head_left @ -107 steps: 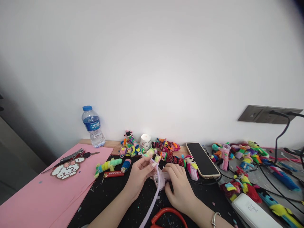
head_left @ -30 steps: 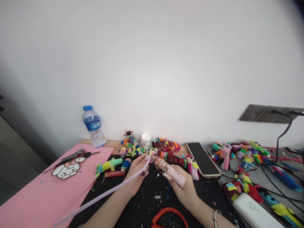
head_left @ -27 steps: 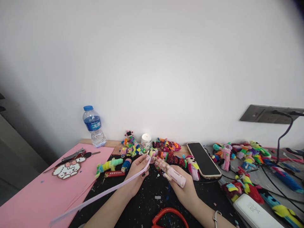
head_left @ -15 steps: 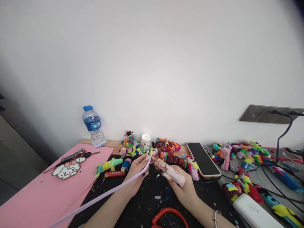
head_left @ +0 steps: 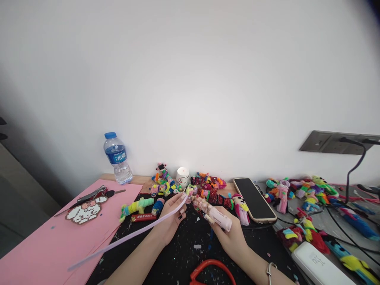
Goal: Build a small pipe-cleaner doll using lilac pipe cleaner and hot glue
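Note:
Between the fingertips of my left hand (head_left: 171, 217) is a lilac pipe cleaner (head_left: 142, 236). Its long free end trails down to the left over the pink paper. At the same fingertips shows a small pipe-cleaner doll (head_left: 189, 192) with yellow and pink parts, mostly covered by the fingers. My right hand (head_left: 233, 233) is wrapped round a pink glue gun (head_left: 218, 217) with a mottled, crusted front. The gun's tip points left at the doll, close to it; whether they touch I cannot tell.
Finished pipe-cleaner dolls (head_left: 166, 188) surround a white paper cup (head_left: 183, 177). Pink paper (head_left: 68, 237) at left carries scissors (head_left: 86, 198); a water bottle (head_left: 118, 158) stands behind. A phone (head_left: 255, 200), white power bank (head_left: 319, 263) and cables lie right. Red-handled scissors (head_left: 212, 263) lie in front.
The lilac pipe cleaner's free end has shifted slightly up and right. My left fingertips have moved a little around the doll. The glue gun has hardly moved.

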`<action>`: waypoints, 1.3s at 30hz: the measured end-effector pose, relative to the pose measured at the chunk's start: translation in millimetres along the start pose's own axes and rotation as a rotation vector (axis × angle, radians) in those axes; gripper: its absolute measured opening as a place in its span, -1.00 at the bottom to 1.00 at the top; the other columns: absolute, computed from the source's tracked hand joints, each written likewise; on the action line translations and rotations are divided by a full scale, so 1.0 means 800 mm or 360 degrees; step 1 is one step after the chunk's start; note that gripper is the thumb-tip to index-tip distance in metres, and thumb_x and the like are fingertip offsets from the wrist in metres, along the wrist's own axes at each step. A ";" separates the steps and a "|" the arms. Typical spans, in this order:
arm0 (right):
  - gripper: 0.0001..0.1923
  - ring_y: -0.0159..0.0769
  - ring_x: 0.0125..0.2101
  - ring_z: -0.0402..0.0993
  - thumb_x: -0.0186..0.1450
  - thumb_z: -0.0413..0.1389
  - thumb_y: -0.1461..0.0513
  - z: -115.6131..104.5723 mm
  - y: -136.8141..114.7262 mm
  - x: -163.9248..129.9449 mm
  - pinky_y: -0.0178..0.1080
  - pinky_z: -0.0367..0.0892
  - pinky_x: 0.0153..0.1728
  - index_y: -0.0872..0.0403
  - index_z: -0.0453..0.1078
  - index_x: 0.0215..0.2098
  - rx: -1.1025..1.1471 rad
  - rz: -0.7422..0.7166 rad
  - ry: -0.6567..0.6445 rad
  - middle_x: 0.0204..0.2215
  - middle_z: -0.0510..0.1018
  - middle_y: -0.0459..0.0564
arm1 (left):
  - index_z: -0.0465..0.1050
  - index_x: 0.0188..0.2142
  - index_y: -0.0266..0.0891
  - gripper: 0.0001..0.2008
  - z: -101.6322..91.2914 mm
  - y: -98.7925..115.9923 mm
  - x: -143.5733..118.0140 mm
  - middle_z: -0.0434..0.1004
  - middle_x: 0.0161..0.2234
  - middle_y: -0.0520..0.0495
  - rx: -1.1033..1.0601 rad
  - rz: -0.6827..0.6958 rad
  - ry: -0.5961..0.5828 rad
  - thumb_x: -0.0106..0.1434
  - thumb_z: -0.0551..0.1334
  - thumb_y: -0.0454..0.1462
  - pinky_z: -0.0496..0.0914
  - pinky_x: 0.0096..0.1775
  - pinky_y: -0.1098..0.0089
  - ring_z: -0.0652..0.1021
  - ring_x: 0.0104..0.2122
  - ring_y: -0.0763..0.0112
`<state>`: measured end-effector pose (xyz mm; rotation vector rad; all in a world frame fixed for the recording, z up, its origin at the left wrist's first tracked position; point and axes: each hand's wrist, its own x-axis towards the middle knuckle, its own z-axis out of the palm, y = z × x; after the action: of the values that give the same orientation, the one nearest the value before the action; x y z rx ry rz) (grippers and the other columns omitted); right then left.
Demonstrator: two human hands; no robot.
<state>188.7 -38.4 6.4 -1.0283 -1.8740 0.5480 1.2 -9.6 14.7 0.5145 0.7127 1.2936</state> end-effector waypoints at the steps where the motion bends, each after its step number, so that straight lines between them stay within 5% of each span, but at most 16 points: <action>1: -0.88 -0.30 -0.41 0.41 0.29 -0.01 0.28 0.000 0.000 0.000 -0.34 0.32 -0.38 0.07 0.35 -0.24 0.0008 0.0002 -0.0004 -0.39 0.50 -0.05 | 0.50 -0.42 -0.31 -0.78 -0.001 0.000 0.000 0.42 -0.52 0.06 -0.0010 0.0007 -0.0011 -0.07 0.43 -0.28 0.17 -0.61 0.63 0.29 -0.63 0.69; 16: -0.88 -0.29 -0.37 0.39 0.32 -0.02 0.26 0.001 0.004 -0.002 -0.32 0.27 -0.34 0.08 0.34 -0.22 0.0025 0.0071 -0.0038 -0.36 0.47 -0.04 | 0.49 -0.30 -0.27 -0.80 -0.008 -0.006 0.005 0.58 -0.36 -0.06 -0.0138 0.0029 -0.0078 0.03 0.37 -0.34 0.46 -0.22 0.41 0.56 -0.35 0.42; 39: -0.88 -0.32 -0.42 0.36 0.32 -0.02 0.26 0.001 0.003 -0.001 -0.35 0.26 -0.38 0.08 0.34 -0.23 0.0052 0.0075 -0.0034 -0.39 0.46 -0.06 | 0.46 -0.36 -0.26 -0.87 -0.009 -0.006 0.007 0.57 -0.44 -0.01 -0.0180 0.0026 -0.0045 0.06 0.35 -0.34 0.45 -0.28 0.43 0.55 -0.43 0.47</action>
<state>189.0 -37.6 4.0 -1.0513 -1.8572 0.6174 -0.3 -5.4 5.5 0.4466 0.6093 1.3310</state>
